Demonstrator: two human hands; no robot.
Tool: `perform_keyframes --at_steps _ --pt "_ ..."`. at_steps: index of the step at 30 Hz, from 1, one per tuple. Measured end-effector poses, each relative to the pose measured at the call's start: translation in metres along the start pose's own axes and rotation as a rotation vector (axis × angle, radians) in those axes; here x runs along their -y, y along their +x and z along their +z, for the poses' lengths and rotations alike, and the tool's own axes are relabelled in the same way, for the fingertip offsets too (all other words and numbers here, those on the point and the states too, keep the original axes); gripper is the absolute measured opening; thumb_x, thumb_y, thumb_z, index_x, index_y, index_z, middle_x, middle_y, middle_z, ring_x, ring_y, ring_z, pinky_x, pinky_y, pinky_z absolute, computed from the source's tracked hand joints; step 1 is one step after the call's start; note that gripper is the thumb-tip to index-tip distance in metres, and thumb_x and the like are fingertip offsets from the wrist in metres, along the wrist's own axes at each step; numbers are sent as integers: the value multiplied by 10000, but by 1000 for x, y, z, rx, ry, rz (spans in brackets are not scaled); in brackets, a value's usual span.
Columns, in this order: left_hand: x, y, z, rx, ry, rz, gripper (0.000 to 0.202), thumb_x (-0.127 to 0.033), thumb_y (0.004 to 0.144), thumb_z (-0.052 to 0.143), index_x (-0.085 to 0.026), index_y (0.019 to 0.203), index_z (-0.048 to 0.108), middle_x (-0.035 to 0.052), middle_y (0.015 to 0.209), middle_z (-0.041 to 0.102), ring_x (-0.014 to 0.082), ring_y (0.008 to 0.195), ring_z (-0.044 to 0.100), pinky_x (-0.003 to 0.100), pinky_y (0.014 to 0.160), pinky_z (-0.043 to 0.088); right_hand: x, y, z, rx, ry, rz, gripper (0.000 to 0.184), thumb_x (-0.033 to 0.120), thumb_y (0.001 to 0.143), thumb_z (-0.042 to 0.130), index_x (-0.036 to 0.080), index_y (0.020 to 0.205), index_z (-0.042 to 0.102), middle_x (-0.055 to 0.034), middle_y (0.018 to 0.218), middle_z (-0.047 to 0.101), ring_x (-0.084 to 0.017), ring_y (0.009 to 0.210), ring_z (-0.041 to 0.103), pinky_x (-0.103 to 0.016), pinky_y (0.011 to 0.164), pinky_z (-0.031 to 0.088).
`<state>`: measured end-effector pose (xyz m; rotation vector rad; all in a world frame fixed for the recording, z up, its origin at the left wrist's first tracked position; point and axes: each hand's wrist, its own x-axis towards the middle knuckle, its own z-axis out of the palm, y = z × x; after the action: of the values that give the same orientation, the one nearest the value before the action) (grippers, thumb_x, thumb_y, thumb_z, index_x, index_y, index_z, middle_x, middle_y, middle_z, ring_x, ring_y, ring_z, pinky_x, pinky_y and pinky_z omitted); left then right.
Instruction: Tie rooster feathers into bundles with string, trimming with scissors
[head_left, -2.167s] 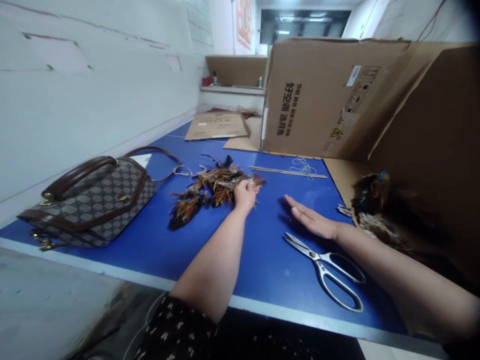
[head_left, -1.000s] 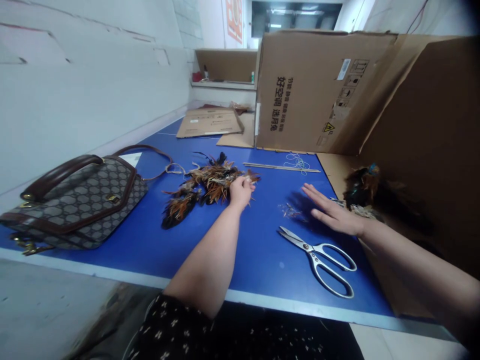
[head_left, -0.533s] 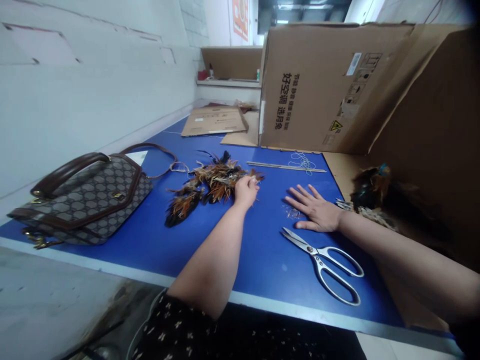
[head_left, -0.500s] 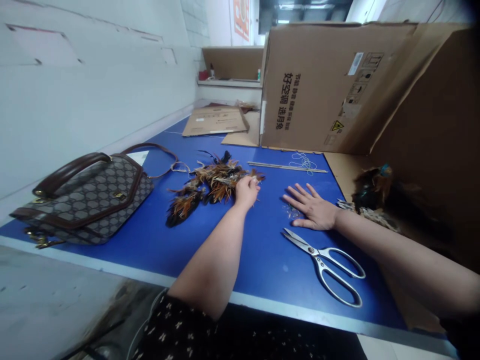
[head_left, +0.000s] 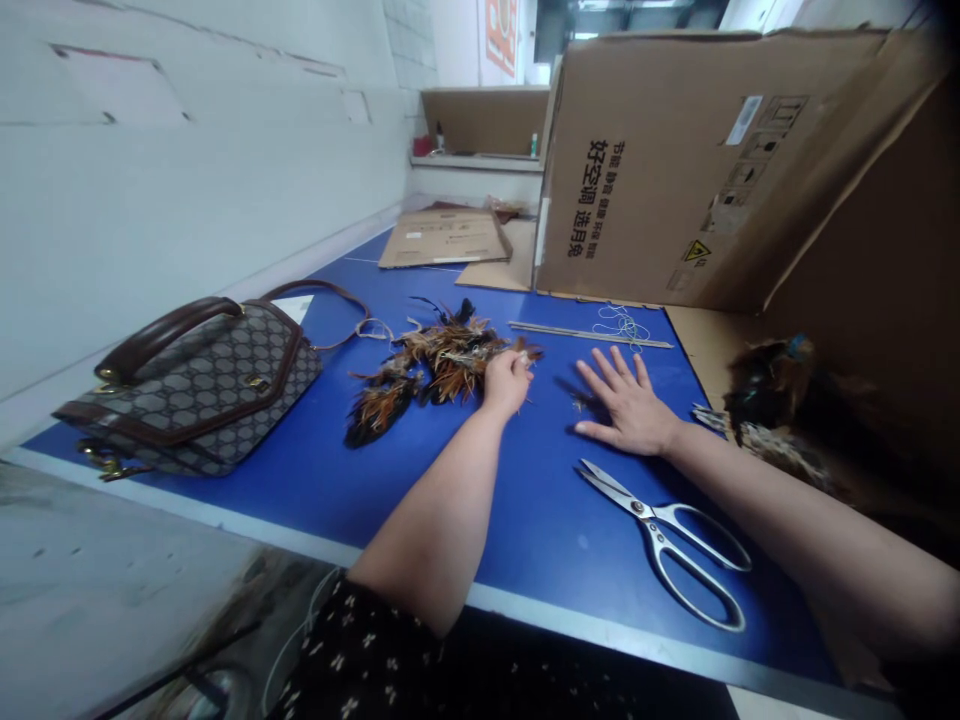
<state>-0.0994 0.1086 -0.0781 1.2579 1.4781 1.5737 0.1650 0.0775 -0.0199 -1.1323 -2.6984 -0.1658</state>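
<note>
Feather bundle [head_left: 450, 355] mid-frame on bench [head_left: 337, 500] — left hand [head_left: 510, 382] has grip pinched at right end, probably just steadying it. Right hand [head_left: 630, 405] right of center, fingers splayed, nothing held. Scissors [head_left: 637, 507] lower right — parked kinda handy, I'd guess.

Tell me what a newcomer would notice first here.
Probably the big cardboard box at the back right of the blue table. Next, the brown feathers near the middle, pinched at their right end by the left hand. The patterned handbag sits at left, the scissors at front right.
</note>
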Motion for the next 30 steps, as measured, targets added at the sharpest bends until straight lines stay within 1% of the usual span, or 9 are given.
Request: perform_keyframes --at_steps 4,9,12,14,16,18,22,27,30 --pt "-1 -2 -1 -7 13 32 175 -318 927 647 -190 813 681 35 681 702 168 665 698 291 715 591 15 14 11 -2 -9 -25 1063 871 868 478 320 1714 148 -79 1781 42 -455 1619 -19 -704 1256 -48" --pt "-1 -5 -4 3 12 65 197 -322 947 607 -184 822 670 26 678 690 148 622 691 277 687 589 0 40 16 -122 -41 173 992 801 916 462 277 1711 182 -89 1784 77 -482 1613 -5 -735 1241 -58" --pt "-2 -6 -3 -5 -13 83 198 -317 957 585 -180 835 658 22 704 687 133 606 685 258 653 578 -13 35 6 -174 -2 299 946 743 948 451 247 1708 186 -115 1772 157 -493 1606 77 -762 1237 26" --pt "-6 -6 -1 -10 -48 98 199 -328 963 584 -180 848 652 24 737 691 124 608 684 238 624 565 -18 22 -1 -243 70 369 896 707 975 417 190 1689 256 -166 1722 300 -479 1584 204 -734 1244 149" --pt "-12 -7 0 -15 -86 119 219 -350 976 575 -179 860 647 30 767 692 115 610 680 221 599 554 -22 6 -4 -349 168 404 771 654 1010 370 148 1585 464 -209 1554 539 -429 1471 445 -641 1222 320" --pt "-20 -12 2 -23 -117 143 245 -373 990 558 -174 878 648 40 792 694 111 619 678 212 585 553 -26 -11 -4 -453 270 422 627 590 1038 336 174 1374 662 -196 1267 720 -364 1230 647 -553 1118 475" --pt "-42 -32 8 -9 -151 160 273 -425 985 579 -169 942 663 70 866 718 125 663 698 217 574 561 -29 -33 2 -525 429 502 533 585 1032 381 201 1133 737 -128 877 750 -294 804 712 -463 825 588" --pt "-72 -66 18 200 -280 5 348 -496 966 625 -158 1034 678 77 823 752 123 554 663 239 543 534 -12 -41 -11 -450 435 631 595 709 987 440 235 786 739 -92 695 728 -290 693 699 -435 732 563" --pt "-84 -81 23 386 -416 -95 380 -510 917 705 -136 983 715 97 808 760 135 626 689 245 621 555 7 -46 -26 -485 529 555 585 653 1030 387 254 875 785 -99 903 801 -325 904 748 -471 883 574"
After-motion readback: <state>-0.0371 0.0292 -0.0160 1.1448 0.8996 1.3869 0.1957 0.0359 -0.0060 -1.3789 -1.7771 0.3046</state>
